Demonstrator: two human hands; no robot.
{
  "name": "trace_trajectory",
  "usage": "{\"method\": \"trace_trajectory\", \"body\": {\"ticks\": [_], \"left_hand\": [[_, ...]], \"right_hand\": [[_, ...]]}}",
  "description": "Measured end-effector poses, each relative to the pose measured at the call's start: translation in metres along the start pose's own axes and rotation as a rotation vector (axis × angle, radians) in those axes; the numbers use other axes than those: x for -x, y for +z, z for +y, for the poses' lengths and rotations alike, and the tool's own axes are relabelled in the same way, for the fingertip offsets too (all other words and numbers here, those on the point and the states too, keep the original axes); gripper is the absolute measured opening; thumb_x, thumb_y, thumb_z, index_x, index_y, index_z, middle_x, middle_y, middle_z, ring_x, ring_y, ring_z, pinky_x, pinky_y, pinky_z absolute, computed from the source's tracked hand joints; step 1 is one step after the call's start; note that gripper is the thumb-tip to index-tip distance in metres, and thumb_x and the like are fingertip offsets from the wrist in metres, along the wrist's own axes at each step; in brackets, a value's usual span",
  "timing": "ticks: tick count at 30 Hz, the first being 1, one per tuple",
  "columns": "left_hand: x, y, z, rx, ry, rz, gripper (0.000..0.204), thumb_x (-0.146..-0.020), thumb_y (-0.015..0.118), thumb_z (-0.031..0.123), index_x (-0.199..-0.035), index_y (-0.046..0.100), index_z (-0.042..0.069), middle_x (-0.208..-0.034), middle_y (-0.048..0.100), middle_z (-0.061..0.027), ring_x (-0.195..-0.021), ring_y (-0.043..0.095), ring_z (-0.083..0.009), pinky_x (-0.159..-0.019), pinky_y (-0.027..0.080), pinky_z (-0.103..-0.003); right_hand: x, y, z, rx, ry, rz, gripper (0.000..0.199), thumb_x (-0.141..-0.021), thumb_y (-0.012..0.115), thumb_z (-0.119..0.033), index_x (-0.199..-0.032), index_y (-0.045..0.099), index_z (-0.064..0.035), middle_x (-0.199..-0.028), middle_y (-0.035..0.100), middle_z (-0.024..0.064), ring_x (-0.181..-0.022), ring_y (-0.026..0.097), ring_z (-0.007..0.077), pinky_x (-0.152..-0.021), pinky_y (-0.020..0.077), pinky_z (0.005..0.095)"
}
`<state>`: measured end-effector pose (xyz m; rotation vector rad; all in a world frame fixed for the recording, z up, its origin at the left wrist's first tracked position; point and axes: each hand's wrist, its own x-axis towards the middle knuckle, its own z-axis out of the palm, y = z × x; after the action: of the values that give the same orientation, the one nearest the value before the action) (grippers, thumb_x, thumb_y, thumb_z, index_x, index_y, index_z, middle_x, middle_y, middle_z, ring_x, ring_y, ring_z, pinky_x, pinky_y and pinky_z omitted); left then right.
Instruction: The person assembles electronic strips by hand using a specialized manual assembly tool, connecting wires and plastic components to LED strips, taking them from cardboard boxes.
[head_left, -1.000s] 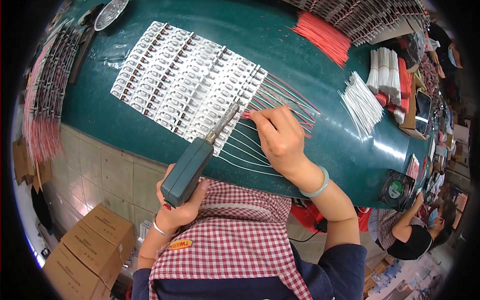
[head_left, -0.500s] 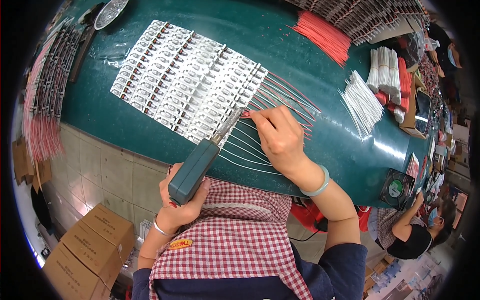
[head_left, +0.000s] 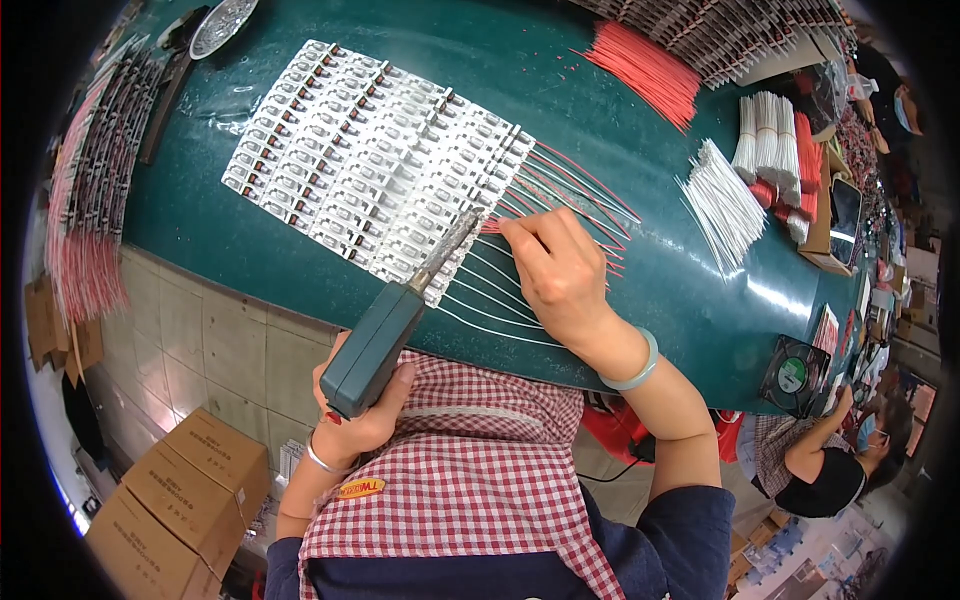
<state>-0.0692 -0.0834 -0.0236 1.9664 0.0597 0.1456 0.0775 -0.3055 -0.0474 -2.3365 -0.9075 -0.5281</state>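
Observation:
My left hand (head_left: 360, 418) is wrapped round the handle of a dark green soldering gun (head_left: 376, 348). Its metal tip points up and to the right, over the near right edge of a white panel of small circuit boards (head_left: 375, 150). At that same edge my right hand (head_left: 556, 268) is closed in a pinch on what looks like a red wire; its fingertips partly hide the end. Around this hand, white wires (head_left: 492, 290) and red wires (head_left: 590, 185) fan out to the right from the panel's edge. Whether the tip touches the panel I cannot tell.
Loose red wires (head_left: 650, 78) and white wires (head_left: 727, 208) lie farther right on the green table (head_left: 640, 300). A black fan (head_left: 793, 376) stands at the right edge, near a co-worker (head_left: 825, 455). Wired strips (head_left: 95, 180) hang at left; a metal dish (head_left: 222, 27) sits behind.
The soldering gun in my left hand has shifted slightly to the left, its tip drawing away from my right fingertips. My right hand has stayed nearly still.

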Motion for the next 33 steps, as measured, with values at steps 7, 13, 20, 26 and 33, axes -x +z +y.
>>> {"method": "trace_trajectory", "body": {"ticks": [7,13,20,26,33], "left_hand": [[0.002,-0.002,0.0,-0.009,0.032,0.03,0.024,-0.074,0.076,0.0,-0.097,0.069,-0.003,-0.081,0.065,-0.0119,-0.061,0.062,-0.0205,-0.056,0.048,-0.028],[0.005,-0.003,-0.001,0.015,0.03,0.013,0.024,-0.074,0.074,-0.002,-0.097,0.069,-0.004,-0.084,0.065,-0.0128,-0.065,0.063,-0.022,-0.06,0.049,-0.029],[0.005,-0.007,0.005,-0.022,-0.055,-0.067,0.028,-0.075,0.073,-0.002,-0.101,0.067,-0.004,-0.085,0.064,-0.0114,-0.068,0.062,-0.0221,-0.061,0.049,-0.03],[0.003,-0.006,0.003,-0.044,0.03,-0.06,0.026,-0.075,0.073,-0.002,-0.1,0.067,-0.003,-0.083,0.062,-0.0107,-0.065,0.061,-0.0211,-0.059,0.048,-0.029],[0.013,-0.004,-0.003,0.012,-0.009,0.024,0.025,-0.073,0.075,-0.001,-0.098,0.069,-0.004,-0.081,0.065,-0.0119,-0.063,0.062,-0.0215,-0.058,0.05,-0.029]], "right_hand": [[0.001,-0.004,-0.009,-0.016,-0.005,0.038,0.025,-0.071,0.071,0.006,-0.095,0.069,-0.0003,-0.082,0.062,0.0064,-0.071,0.059,0.0227,-0.058,0.0476,0.0332],[0.004,-0.001,-0.009,-0.034,0.002,0.01,0.025,-0.072,0.072,0.005,-0.096,0.069,-0.0007,-0.08,0.062,0.006,-0.069,0.059,0.0222,-0.057,0.0474,0.0335],[0.004,-0.001,-0.011,-0.015,-0.007,-0.005,0.025,-0.071,0.072,0.005,-0.095,0.069,-0.0017,-0.079,0.062,0.0053,-0.068,0.059,0.0215,-0.056,0.0473,0.0327],[0.003,-0.002,-0.012,-0.007,-0.016,-0.004,0.026,-0.07,0.072,0.005,-0.095,0.069,-0.0014,-0.079,0.061,0.0051,-0.068,0.059,0.021,-0.056,0.0477,0.0325],[0.004,-0.001,-0.012,0.001,-0.013,-0.003,0.025,-0.07,0.071,0.005,-0.094,0.07,-0.0013,-0.079,0.061,0.0051,-0.069,0.059,0.0211,-0.057,0.048,0.0327]]}}
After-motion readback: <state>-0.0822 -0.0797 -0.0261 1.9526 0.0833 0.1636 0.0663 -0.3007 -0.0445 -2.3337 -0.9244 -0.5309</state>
